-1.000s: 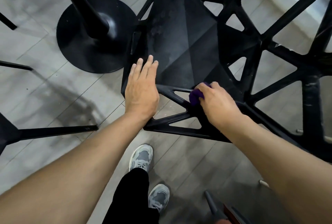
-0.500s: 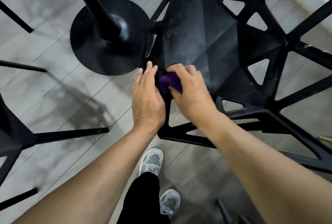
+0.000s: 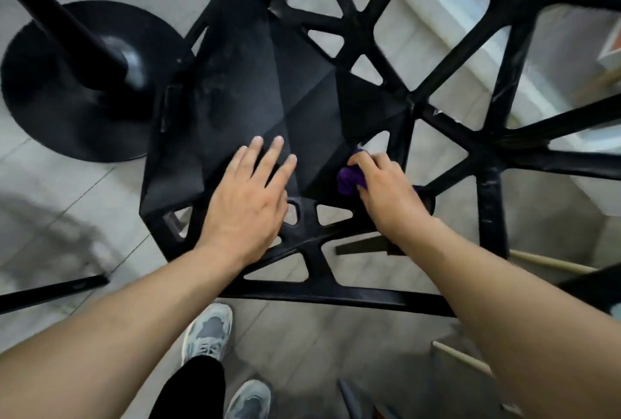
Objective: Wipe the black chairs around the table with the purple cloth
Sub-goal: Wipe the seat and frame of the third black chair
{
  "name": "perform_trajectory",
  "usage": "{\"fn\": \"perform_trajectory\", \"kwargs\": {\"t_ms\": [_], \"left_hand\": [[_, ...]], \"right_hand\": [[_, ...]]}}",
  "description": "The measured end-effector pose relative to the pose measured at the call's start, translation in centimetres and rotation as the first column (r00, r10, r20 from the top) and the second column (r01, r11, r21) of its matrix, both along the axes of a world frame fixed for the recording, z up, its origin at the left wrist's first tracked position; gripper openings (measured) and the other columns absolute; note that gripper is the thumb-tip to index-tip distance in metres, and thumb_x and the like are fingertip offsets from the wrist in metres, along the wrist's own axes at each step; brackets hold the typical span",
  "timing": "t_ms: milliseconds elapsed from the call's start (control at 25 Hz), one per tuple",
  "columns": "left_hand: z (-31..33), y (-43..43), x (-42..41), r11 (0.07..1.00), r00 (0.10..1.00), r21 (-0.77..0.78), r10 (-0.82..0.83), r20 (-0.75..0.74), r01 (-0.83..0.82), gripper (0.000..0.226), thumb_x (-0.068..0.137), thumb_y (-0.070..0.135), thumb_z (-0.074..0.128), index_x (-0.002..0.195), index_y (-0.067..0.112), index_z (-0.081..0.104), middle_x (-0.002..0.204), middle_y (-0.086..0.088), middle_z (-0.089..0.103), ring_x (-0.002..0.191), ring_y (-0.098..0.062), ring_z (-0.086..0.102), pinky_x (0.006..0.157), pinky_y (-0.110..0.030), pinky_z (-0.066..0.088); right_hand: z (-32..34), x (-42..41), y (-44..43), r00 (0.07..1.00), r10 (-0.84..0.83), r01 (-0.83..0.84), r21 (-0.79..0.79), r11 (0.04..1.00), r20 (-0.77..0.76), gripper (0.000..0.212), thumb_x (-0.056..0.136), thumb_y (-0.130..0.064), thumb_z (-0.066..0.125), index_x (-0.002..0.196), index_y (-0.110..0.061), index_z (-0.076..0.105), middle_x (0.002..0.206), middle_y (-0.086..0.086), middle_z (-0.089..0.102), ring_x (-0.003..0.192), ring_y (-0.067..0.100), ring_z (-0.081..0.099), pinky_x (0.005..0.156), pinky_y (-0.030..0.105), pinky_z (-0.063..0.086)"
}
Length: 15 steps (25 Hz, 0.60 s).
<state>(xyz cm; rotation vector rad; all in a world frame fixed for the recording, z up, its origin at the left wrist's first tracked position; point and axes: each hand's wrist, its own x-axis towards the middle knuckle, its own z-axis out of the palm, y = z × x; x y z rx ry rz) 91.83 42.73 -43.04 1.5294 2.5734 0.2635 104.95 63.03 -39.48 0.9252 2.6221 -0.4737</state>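
Observation:
A black chair [image 3: 255, 82] with a faceted seat and an open triangular lattice back fills the middle of the view. My left hand [image 3: 248, 203] lies flat and open on the near part of the seat, fingers spread. My right hand [image 3: 389, 197] is closed on a bunched purple cloth [image 3: 349, 178] and presses it against the seat's near right corner, where the seat meets the lattice. Most of the cloth is hidden under my fingers.
The black round table base [image 3: 77, 82] and its post stand on the grey floor at the left, touching the chair's left edge. Another chair's black leg [image 3: 50, 291] juts in at lower left. A white ledge [image 3: 470, 59] runs behind the lattice. My shoes [image 3: 208, 334] are below the chair.
My right hand has carried the cloth from the seat's near left edge over to the near right corner. My left hand has shifted from the seat's left edge onto the seat surface.

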Motion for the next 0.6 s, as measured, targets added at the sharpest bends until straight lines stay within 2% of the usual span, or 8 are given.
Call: {"fn": "perform_trajectory", "kwargs": {"t_ms": [120,200,280,320,400,480,560,600], "left_hand": [[-1.2,1.5,-1.0,0.989,1.0,-0.146,-0.006,-0.027,0.002,0.059,0.104,0.034,0.024,0.159,0.015,0.029,0.167,-0.016,0.022,0.154,-0.039,0.017,0.126,-0.05,0.013],[-1.5,1.7,-1.6,0.988,0.999,-0.156,-0.007,-0.033,0.002,0.063,0.103,0.039,0.022,0.16,0.015,0.026,0.167,-0.017,0.019,0.154,-0.038,0.015,0.126,-0.05,0.012],[-1.4,1.8,-1.5,0.989,0.999,-0.148,-0.014,-0.03,0.009,0.065,0.102,0.042,0.022,0.161,0.014,0.024,0.168,-0.017,0.017,0.155,-0.037,0.012,0.126,-0.051,0.013],[-1.4,1.9,-1.3,0.989,1.0,-0.146,-0.011,-0.025,0.008,0.065,0.102,0.042,0.022,0.161,0.014,0.024,0.168,-0.016,0.016,0.156,-0.036,0.011,0.126,-0.051,0.013],[-1.5,1.9,-1.2,0.99,1.0,-0.141,-0.005,-0.018,0.003,0.065,0.102,0.042,0.024,0.16,0.014,0.024,0.168,-0.015,0.016,0.156,-0.035,0.01,0.126,-0.052,0.015],[-1.6,1.9,-1.3,0.989,1.0,-0.145,-0.008,-0.011,0.006,0.065,0.101,0.043,0.027,0.16,0.013,0.026,0.168,-0.015,0.016,0.156,-0.034,0.011,0.125,-0.053,0.017],[-1.5,1.9,-1.3,0.989,1.0,-0.15,-0.012,-0.008,0.011,0.066,0.101,0.043,0.028,0.159,0.014,0.026,0.168,-0.015,0.016,0.157,-0.034,0.01,0.125,-0.054,0.018],[-1.5,1.9,-1.3,0.988,1.0,-0.152,-0.016,-0.012,0.014,0.066,0.101,0.043,0.028,0.159,0.014,0.026,0.168,-0.015,0.016,0.157,-0.033,0.01,0.125,-0.054,0.019]], "right_hand": [[-0.5,0.0,-2.1,0.998,-0.069,0.068,0.075,0.995,0.002,0.052,0.094,-0.013,0.055,0.143,-0.023,0.041,0.139,0.01,0.043,0.121,0.031,0.044,0.103,0.042,0.041],[-0.9,0.6,-3.0,0.997,-0.061,0.057,0.078,0.995,0.042,0.063,0.093,-0.016,0.056,0.151,-0.021,0.031,0.151,0.013,0.032,0.133,0.032,0.036,0.114,0.041,0.033],[-1.6,0.8,-2.4,0.995,-0.052,0.045,0.083,0.996,0.088,0.068,0.095,-0.013,0.055,0.154,-0.024,0.024,0.155,0.012,0.025,0.139,0.031,0.031,0.117,0.039,0.031],[-1.9,0.8,-1.9,0.994,-0.053,0.043,0.113,0.993,0.094,0.067,0.095,-0.011,0.056,0.153,-0.025,0.025,0.154,0.012,0.028,0.138,0.032,0.033,0.116,0.039,0.031],[-2.7,0.1,-1.2,0.998,-0.054,0.048,0.232,0.972,0.019,0.062,0.09,-0.006,0.061,0.147,-0.019,0.04,0.146,0.017,0.041,0.131,0.036,0.045,0.112,0.041,0.038],[-3.8,-1.6,0.3,0.996,0.046,-0.017,0.318,0.948,-0.083,0.056,0.083,-0.002,0.064,0.138,-0.012,0.055,0.138,0.022,0.051,0.123,0.04,0.054,0.106,0.045,0.045],[-4.5,-4.3,3.3,0.972,0.211,-0.148,0.418,0.896,-0.106,0.05,0.085,-0.004,0.048,0.133,-0.008,0.058,0.136,0.026,0.053,0.124,0.042,0.054,0.107,0.048,0.046],[-4.4,-5.8,5.1,0.966,0.236,-0.161,0.472,0.867,-0.103,0.05,0.085,-0.006,0.042,0.133,-0.007,0.058,0.135,0.027,0.054,0.122,0.042,0.054,0.107,0.049,0.045]]}}
